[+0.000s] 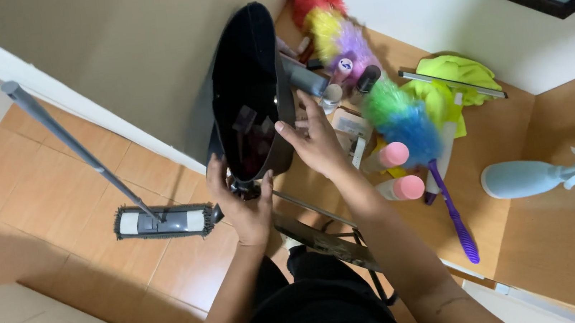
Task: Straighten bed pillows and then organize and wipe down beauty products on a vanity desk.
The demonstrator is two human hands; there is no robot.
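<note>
Tan floor tiles point(31, 191) fill the left of the view, where a flat mop point(163, 221) with a grey handle rests on its head. Just right of it, the left hand point(243, 204) closes its grip around the base of an oval black mirror point(249, 94), fingers curled beneath the lower rim. The mirror tilts upward between both hands, at the edge of the wooden surface point(501, 137). The right hand point(315, 139) presses an open palm and spread fingers against the mirror's right edge, steadying rather than clasping it. Behind the mirror, bottles and small cosmetics crowd the surface. Further right lies a rainbow feather duster point(381, 93) with a purple handle, two pink-capped bottles point(400, 170) beside it, then a yellow-green cloth point(457, 77). Far right, a pale blue spray bottle point(538, 174) lies on its side.
</note>
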